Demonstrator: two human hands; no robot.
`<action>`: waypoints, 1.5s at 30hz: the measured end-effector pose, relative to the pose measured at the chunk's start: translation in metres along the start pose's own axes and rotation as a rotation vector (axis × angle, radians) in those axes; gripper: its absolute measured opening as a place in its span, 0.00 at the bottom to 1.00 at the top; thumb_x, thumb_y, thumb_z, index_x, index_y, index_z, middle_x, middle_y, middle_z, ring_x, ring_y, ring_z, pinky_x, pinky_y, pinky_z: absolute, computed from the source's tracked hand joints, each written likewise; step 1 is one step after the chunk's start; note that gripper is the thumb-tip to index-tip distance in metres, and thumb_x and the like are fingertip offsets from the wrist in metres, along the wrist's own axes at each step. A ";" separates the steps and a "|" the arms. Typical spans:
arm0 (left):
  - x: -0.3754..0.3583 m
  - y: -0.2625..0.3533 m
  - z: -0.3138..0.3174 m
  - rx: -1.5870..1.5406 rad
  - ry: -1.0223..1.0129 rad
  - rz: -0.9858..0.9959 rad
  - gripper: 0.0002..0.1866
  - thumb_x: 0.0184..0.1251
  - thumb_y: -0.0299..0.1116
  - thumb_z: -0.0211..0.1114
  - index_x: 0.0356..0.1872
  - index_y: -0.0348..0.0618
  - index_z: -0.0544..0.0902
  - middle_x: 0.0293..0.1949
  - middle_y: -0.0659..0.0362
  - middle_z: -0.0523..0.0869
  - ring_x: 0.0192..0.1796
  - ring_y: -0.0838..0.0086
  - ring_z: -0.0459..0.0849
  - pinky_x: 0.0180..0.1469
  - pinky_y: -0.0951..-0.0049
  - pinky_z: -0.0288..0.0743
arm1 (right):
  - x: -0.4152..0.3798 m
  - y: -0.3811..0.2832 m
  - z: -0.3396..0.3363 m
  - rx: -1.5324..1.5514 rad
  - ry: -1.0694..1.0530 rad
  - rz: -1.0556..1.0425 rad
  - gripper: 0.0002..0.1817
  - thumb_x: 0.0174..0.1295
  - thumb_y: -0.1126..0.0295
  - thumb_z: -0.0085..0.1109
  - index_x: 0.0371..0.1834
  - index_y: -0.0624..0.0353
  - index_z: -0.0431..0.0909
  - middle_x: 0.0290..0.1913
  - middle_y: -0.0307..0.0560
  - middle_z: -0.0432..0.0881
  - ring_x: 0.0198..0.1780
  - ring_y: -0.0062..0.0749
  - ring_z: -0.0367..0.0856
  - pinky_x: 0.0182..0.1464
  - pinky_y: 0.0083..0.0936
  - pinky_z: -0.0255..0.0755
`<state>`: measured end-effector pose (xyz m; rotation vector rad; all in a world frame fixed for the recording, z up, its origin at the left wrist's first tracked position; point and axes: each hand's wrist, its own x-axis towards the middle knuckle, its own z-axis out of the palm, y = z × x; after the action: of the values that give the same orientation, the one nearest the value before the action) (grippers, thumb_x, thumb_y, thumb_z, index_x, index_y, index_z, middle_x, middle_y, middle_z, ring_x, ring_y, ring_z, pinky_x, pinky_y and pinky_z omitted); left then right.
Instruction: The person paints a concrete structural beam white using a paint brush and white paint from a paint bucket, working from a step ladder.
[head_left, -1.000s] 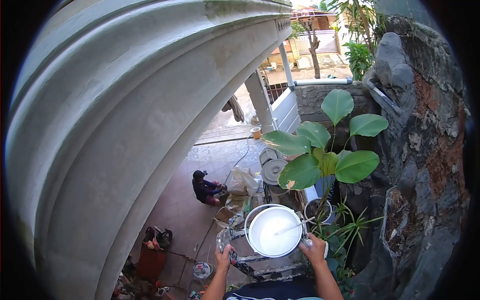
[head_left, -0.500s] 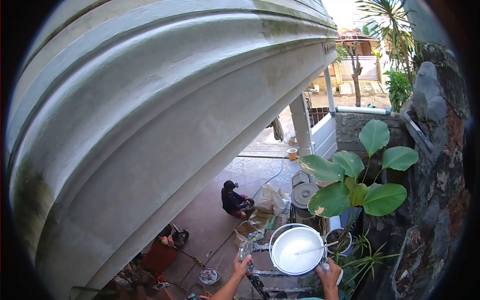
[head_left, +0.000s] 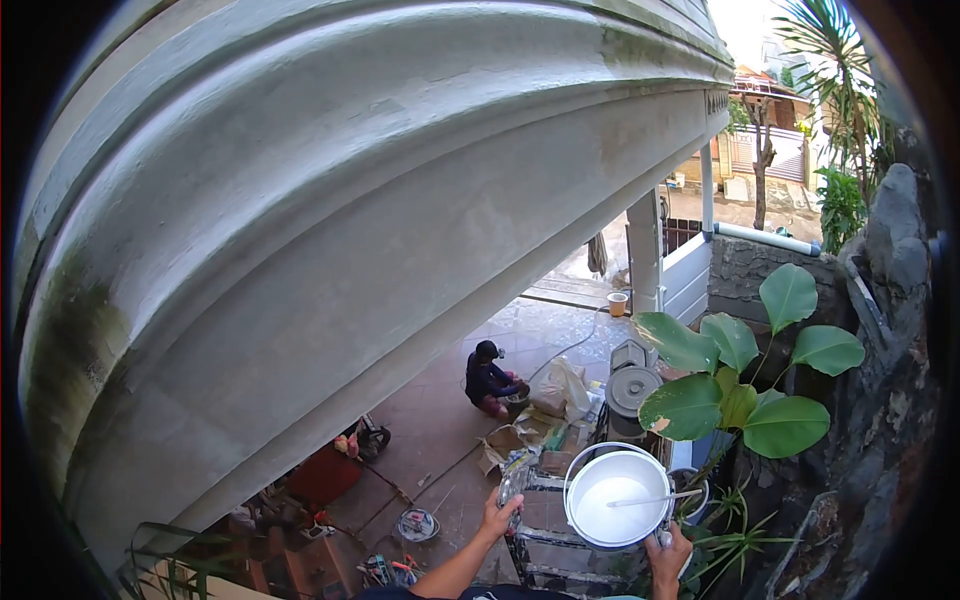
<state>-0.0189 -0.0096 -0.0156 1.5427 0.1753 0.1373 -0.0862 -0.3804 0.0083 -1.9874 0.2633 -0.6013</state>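
My left hand (head_left: 497,516) is closed around the left side rail of a paint-spattered ladder (head_left: 555,538). On the other side, my right hand (head_left: 668,556) grips the right rail, just below and right of a white bucket (head_left: 583,530). The bucket sits at the top of the ladder between my hands, with white paint (head_left: 610,512) inside and its wire handle tipped to the left. A pale stick-like handle (head_left: 672,497) leans across the bucket's rim; its lower end lies in the paint.
A large moulded concrete overhang (head_left: 330,250) fills the left and top. Below, a person (head_left: 490,385) sits on the tiled floor (head_left: 440,375) beside sacks (head_left: 563,390). A broad-leaved plant (head_left: 735,390) and rough rock wall (head_left: 885,400) stand close on the right.
My view has turned slightly, so the ladder, bucket and surroundings sit further right. Both hands still hold the ladder rails. The person below has shifted their arms a little.
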 end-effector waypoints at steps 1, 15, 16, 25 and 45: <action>-0.001 0.006 0.000 0.005 0.000 -0.002 0.16 0.66 0.38 0.69 0.46 0.39 0.78 0.30 0.61 0.83 0.34 0.77 0.81 0.41 0.75 0.74 | 0.001 -0.007 -0.002 -0.029 -0.006 0.013 0.18 0.46 0.68 0.76 0.38 0.65 0.82 0.22 0.50 0.83 0.23 0.30 0.80 0.31 0.27 0.74; -0.003 0.020 0.007 -0.013 -0.005 -0.017 0.15 0.65 0.34 0.69 0.47 0.40 0.78 0.32 0.62 0.83 0.33 0.78 0.80 0.40 0.77 0.74 | 0.005 -0.016 -0.004 -0.106 -0.029 0.009 0.20 0.48 0.67 0.75 0.43 0.62 0.83 0.23 0.51 0.81 0.24 0.37 0.81 0.31 0.29 0.74; -0.004 0.019 0.007 0.000 -0.006 -0.010 0.15 0.65 0.34 0.69 0.47 0.40 0.78 0.32 0.62 0.83 0.33 0.78 0.80 0.39 0.77 0.74 | 0.005 -0.017 -0.004 -0.113 -0.028 -0.002 0.20 0.48 0.69 0.75 0.45 0.62 0.83 0.22 0.50 0.81 0.23 0.33 0.80 0.31 0.27 0.74; -0.001 0.010 0.002 0.041 0.018 0.019 0.18 0.63 0.38 0.71 0.47 0.40 0.78 0.31 0.62 0.82 0.34 0.79 0.80 0.39 0.76 0.74 | 0.005 -0.018 -0.001 -0.080 -0.065 -0.001 0.22 0.50 0.69 0.73 0.49 0.64 0.82 0.27 0.52 0.84 0.27 0.37 0.84 0.35 0.29 0.76; -0.001 0.016 0.007 -0.005 0.019 0.005 0.19 0.63 0.37 0.71 0.49 0.40 0.77 0.31 0.63 0.82 0.33 0.80 0.80 0.38 0.78 0.74 | 0.007 -0.023 -0.004 -0.106 -0.075 0.012 0.21 0.51 0.69 0.71 0.48 0.66 0.82 0.27 0.53 0.84 0.28 0.34 0.85 0.35 0.27 0.76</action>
<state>-0.0186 -0.0159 0.0004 1.5376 0.1858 0.1557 -0.0840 -0.3750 0.0320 -2.1043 0.2653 -0.5127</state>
